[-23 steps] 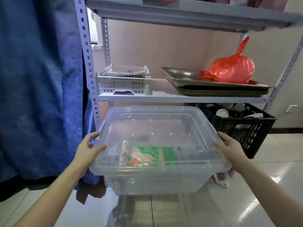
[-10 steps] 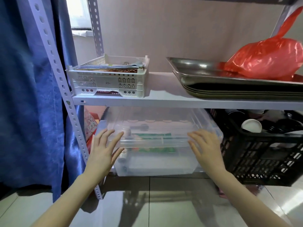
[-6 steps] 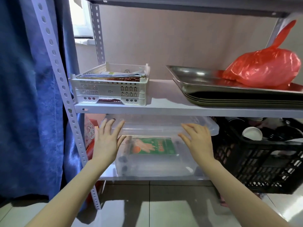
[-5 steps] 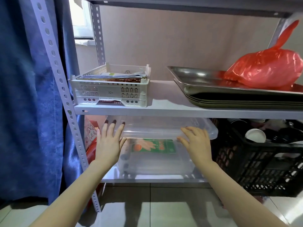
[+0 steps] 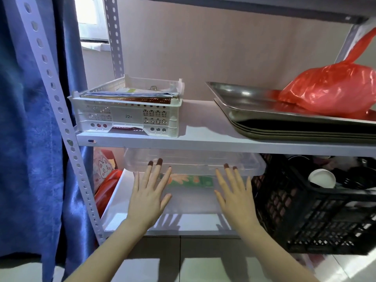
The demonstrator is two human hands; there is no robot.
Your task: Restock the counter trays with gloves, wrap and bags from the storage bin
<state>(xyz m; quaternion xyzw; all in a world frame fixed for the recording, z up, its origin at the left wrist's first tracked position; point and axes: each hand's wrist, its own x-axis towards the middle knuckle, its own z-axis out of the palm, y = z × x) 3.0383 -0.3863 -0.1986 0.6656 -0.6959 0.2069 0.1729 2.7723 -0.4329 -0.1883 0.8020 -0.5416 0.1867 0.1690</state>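
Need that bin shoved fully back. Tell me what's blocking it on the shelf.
Nothing visible. The clear storage bin sits on the bottom shelf between the red items and black crate, both hands, left and right, flat against its front.

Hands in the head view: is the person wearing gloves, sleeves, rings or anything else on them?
No gloves. The left hand and right hand are bare, and both forearms are bare as far as the frame's bottom edge, so no sleeves show. No ring, watch or bracelet is visible. The fingernails are painted dark reddish brown.
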